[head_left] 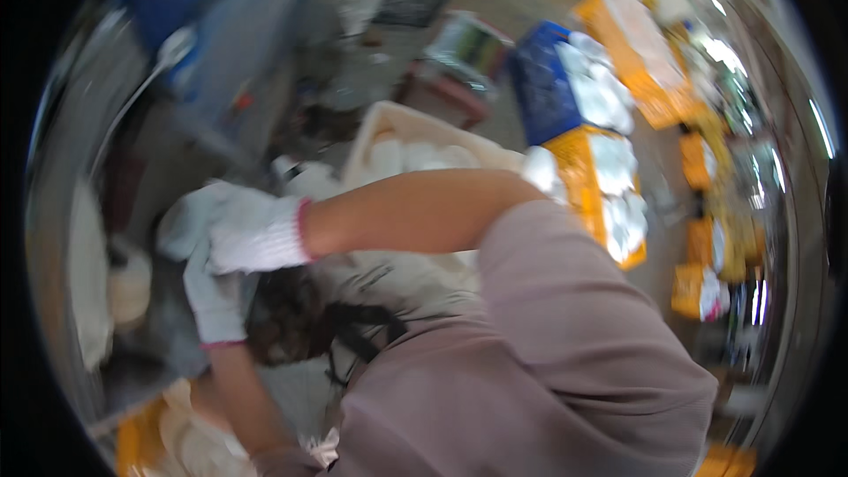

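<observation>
Both hands wear white knit gloves with pink cuff edges, and motion blurs them. My right hand [256, 228] reaches across from the right, its forearm level over the work area. Just below it, my left hand [215, 296] points upward, its fingers running under the right hand. Against the fingers of both is a pale, rounded piece [179, 228], too smeared to name. Both hands look closed around it, though the fingertips are hidden. Close beyond the right forearm stands a cream-coloured crate [360, 146] with white rounded pieces [415, 157] in it.
On the right, a blue crate [536, 88] and yellow crates [579, 172] hold white pieces. Farther back lies a long orange crate [649, 110]. A yellow bin [137, 442] with pale pieces stands at lower left. A blue-grey sheet-like surface [238, 53] rises at upper left.
</observation>
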A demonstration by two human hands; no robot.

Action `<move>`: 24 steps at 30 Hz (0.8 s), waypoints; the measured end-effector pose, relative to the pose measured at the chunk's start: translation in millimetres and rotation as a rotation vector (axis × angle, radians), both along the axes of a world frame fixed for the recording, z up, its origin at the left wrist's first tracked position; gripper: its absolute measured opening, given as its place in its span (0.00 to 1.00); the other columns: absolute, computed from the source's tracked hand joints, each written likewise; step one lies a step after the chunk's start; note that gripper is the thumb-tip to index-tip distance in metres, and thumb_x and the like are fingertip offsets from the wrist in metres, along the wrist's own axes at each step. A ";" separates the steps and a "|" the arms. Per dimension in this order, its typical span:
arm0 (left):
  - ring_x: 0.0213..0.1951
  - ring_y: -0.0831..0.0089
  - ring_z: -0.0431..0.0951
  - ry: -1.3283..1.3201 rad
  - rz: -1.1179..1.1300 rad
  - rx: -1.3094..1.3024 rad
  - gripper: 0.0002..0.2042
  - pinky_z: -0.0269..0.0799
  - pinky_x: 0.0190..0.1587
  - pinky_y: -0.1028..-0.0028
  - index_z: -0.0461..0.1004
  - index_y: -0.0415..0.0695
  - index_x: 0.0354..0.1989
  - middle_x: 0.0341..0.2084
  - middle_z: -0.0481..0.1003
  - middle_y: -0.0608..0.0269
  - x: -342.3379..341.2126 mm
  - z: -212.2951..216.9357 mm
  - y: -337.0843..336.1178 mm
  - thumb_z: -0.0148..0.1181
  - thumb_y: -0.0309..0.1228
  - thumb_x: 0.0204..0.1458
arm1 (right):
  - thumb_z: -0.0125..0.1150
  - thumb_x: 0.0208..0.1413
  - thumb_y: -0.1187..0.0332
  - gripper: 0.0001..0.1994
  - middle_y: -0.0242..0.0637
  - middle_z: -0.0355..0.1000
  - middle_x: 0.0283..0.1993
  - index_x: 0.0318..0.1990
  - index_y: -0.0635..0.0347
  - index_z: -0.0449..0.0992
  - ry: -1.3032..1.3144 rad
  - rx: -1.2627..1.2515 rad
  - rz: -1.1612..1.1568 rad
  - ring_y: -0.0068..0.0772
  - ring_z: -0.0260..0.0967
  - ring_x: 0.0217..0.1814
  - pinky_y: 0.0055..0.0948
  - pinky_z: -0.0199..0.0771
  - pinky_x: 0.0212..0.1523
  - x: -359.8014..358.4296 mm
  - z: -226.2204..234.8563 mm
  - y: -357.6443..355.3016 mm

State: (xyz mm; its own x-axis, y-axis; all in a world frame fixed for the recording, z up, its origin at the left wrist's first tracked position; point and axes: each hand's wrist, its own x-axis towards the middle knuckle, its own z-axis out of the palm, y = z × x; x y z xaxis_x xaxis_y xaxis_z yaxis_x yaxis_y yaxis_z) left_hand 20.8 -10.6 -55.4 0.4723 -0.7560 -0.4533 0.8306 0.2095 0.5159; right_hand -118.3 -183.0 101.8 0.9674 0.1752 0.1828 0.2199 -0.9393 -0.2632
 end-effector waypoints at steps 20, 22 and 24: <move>0.51 0.55 0.81 -0.835 0.623 0.403 0.22 0.76 0.58 0.62 0.76 0.37 0.54 0.49 0.79 0.50 18.8 -32.5 0.5 0.52 0.46 0.68 | 0.69 0.63 0.54 0.13 0.46 0.80 0.32 0.41 0.54 0.85 -0.186 0.152 -0.153 0.51 0.80 0.32 0.46 0.79 0.34 77.2 -36.3 91.3; 0.53 0.56 0.80 -0.520 0.580 0.076 0.24 0.74 0.60 0.62 0.75 0.39 0.55 0.50 0.79 0.50 21.0 -38.9 -1.9 0.45 0.50 0.71 | 0.67 0.63 0.50 0.18 0.51 0.81 0.35 0.40 0.57 0.85 -0.106 0.185 -0.065 0.57 0.81 0.34 0.48 0.80 0.36 90.8 -34.4 91.4; 0.51 0.52 0.81 0.025 0.559 -0.312 0.26 0.76 0.59 0.55 0.75 0.42 0.56 0.47 0.80 0.50 22.1 -38.2 -1.7 0.44 0.54 0.72 | 0.62 0.65 0.48 0.23 0.59 0.81 0.42 0.44 0.64 0.83 0.101 0.386 -0.064 0.67 0.79 0.43 0.52 0.80 0.44 92.1 -25.9 87.4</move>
State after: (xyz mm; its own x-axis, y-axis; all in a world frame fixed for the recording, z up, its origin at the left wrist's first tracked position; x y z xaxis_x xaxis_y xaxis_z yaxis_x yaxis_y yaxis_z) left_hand 42.9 -12.3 -93.6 0.8253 -0.4969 -0.2681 0.5638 0.7515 0.3427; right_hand -26.2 -95.7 75.9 0.9906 0.0506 0.1270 0.1188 -0.7780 -0.6170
